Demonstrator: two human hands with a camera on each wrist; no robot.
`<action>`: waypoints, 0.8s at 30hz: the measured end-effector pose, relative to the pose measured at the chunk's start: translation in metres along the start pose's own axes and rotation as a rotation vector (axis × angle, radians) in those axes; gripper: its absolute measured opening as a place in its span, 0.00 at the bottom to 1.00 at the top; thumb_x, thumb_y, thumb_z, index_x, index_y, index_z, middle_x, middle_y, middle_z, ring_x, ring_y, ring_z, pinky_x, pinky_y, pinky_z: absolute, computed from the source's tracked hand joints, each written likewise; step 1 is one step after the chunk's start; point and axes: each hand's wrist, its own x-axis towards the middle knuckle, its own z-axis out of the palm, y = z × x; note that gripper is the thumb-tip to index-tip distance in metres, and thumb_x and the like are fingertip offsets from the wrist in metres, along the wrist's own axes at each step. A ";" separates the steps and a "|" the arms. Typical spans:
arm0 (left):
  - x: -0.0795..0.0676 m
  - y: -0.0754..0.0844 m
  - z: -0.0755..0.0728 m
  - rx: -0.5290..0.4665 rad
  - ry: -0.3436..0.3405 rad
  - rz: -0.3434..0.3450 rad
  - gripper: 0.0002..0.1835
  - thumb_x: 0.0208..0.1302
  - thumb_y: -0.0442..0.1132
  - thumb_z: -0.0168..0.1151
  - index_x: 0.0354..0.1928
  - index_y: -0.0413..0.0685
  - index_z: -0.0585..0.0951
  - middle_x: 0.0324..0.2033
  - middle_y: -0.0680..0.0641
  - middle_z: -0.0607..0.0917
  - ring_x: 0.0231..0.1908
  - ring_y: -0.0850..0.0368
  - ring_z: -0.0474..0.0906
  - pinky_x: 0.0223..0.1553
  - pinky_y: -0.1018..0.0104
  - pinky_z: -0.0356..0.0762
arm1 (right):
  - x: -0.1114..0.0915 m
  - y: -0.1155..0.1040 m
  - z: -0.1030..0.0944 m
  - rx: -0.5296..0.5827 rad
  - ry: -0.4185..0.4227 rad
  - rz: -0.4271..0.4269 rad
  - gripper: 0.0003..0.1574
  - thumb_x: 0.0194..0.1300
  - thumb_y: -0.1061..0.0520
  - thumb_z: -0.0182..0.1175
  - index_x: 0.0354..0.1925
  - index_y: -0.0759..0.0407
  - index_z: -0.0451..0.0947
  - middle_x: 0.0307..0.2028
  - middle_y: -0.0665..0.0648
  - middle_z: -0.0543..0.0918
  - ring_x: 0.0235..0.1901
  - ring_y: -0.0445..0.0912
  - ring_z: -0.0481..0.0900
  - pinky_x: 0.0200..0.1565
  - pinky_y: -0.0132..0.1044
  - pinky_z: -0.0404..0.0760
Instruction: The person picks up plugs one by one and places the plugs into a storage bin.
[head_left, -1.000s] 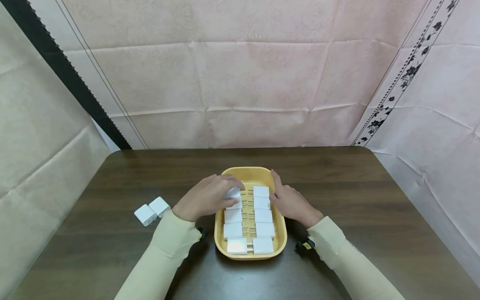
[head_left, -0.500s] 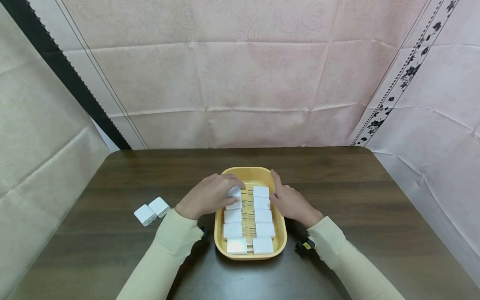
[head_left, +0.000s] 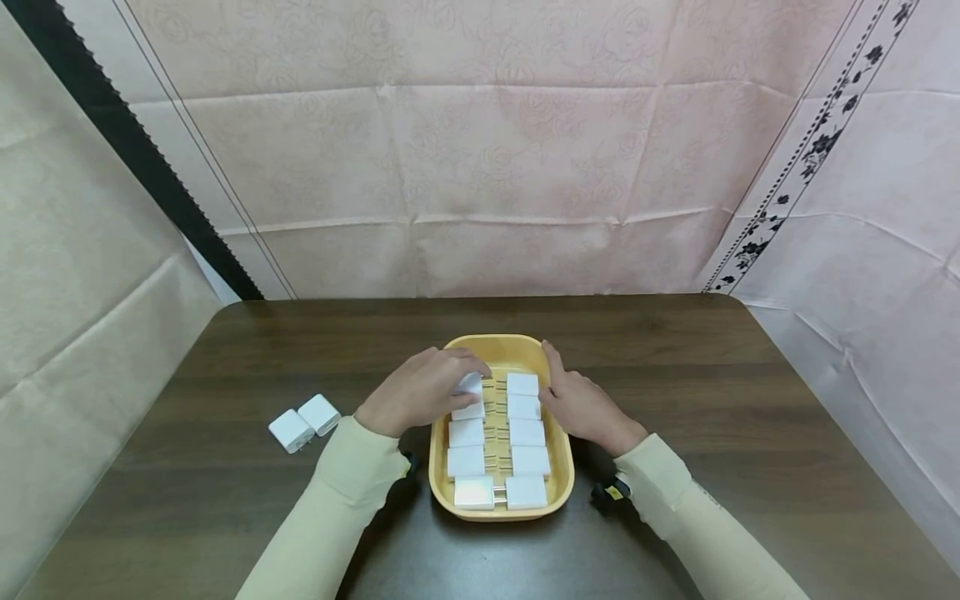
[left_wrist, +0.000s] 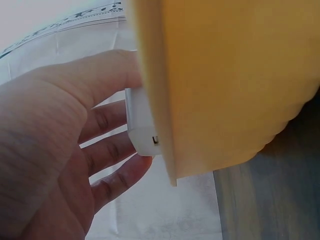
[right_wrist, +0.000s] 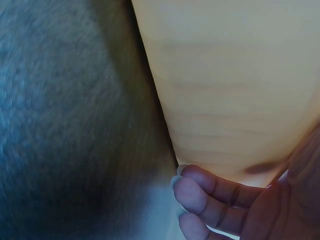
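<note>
A yellow plastic tray (head_left: 501,514) stands on the table with two rows of white charger plugs (head_left: 529,460), their metal prongs pointing inward between the rows. At the far end of the left row, my left hand (head_left: 420,392) holds one white charger plug (head_left: 467,385) between thumb and fingers. In the left wrist view that charger (left_wrist: 141,122) shows a small port, and the tray wall (left_wrist: 230,90) covers part of it. My right hand (head_left: 588,408) grips the tray's right rim; in the right wrist view its curled fingertips (right_wrist: 192,192) touch the tray's outer wall (right_wrist: 225,75).
Two more white charger plugs (head_left: 291,430) lie side by side on the dark wooden table (head_left: 675,367), left of the left forearm. Pale patterned cloth (head_left: 510,167) hangs behind the table and along both sides.
My left hand has shifted very slightly to the right together with the charger plug it holds. The right hand and the tray have stayed in place.
</note>
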 end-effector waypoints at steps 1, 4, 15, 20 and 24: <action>0.000 0.000 0.000 0.001 0.001 0.003 0.22 0.60 0.42 0.74 0.57 0.53 0.84 0.59 0.52 0.85 0.54 0.60 0.82 0.60 0.60 0.80 | 0.000 0.000 0.000 -0.003 0.002 0.001 0.47 0.76 0.58 0.46 0.81 0.60 0.31 0.19 0.55 0.73 0.15 0.42 0.76 0.19 0.35 0.73; 0.002 0.000 0.001 0.007 0.010 0.013 0.22 0.60 0.42 0.74 0.57 0.53 0.84 0.59 0.52 0.85 0.54 0.60 0.82 0.60 0.60 0.80 | -0.001 0.001 -0.001 -0.015 0.008 0.000 0.47 0.76 0.58 0.46 0.80 0.60 0.31 0.18 0.54 0.72 0.13 0.42 0.74 0.19 0.35 0.71; 0.005 -0.002 0.004 0.014 0.000 0.003 0.22 0.60 0.41 0.74 0.58 0.53 0.84 0.60 0.51 0.84 0.53 0.60 0.82 0.60 0.60 0.80 | -0.001 0.001 -0.001 -0.016 0.002 -0.008 0.47 0.76 0.58 0.46 0.80 0.61 0.31 0.17 0.53 0.70 0.13 0.42 0.72 0.19 0.35 0.71; 0.007 -0.003 0.004 0.022 -0.009 -0.002 0.22 0.60 0.42 0.74 0.58 0.54 0.84 0.60 0.51 0.84 0.51 0.60 0.81 0.59 0.61 0.80 | 0.000 0.000 0.000 -0.010 -0.005 -0.003 0.47 0.77 0.58 0.46 0.80 0.60 0.31 0.18 0.53 0.71 0.13 0.42 0.73 0.19 0.35 0.71; 0.009 -0.005 0.006 0.031 -0.014 -0.004 0.22 0.61 0.42 0.73 0.58 0.54 0.84 0.60 0.51 0.84 0.49 0.62 0.80 0.58 0.62 0.81 | 0.001 0.001 0.000 -0.019 -0.002 -0.009 0.47 0.76 0.58 0.46 0.80 0.61 0.31 0.19 0.54 0.72 0.14 0.42 0.74 0.20 0.35 0.72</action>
